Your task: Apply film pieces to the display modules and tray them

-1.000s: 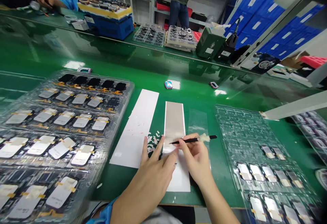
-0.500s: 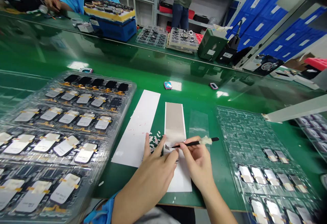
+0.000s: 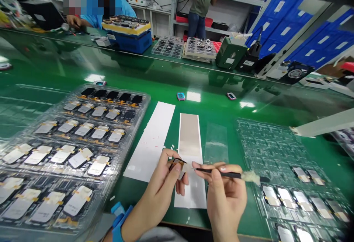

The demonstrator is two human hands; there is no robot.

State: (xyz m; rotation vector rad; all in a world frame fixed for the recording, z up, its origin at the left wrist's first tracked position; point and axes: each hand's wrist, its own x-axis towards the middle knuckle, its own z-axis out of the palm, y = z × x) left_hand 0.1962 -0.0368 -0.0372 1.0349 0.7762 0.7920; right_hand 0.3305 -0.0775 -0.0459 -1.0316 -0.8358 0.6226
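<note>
Head view shows us, leftmost, a loaded clear tray [image 3: 128,135]; then our left hand [image 3: 162,186] pinching a small module [image 3: 181,175] above a pale strip [image 3: 190,196]; our right hand [image 3: 225,194] firmly closed around black tweezers [image 3: 233,175]; rightmost, a sparser tray [image 3: 262,142].

Looking forward and down from a single head-worn camera, close above both hands [image 3: 163,188], taking in the bench [image 3: 211,107] from the wearer's own side, then extending, slightly tilted, to distant shelves [image 3: 253,2]
</note>
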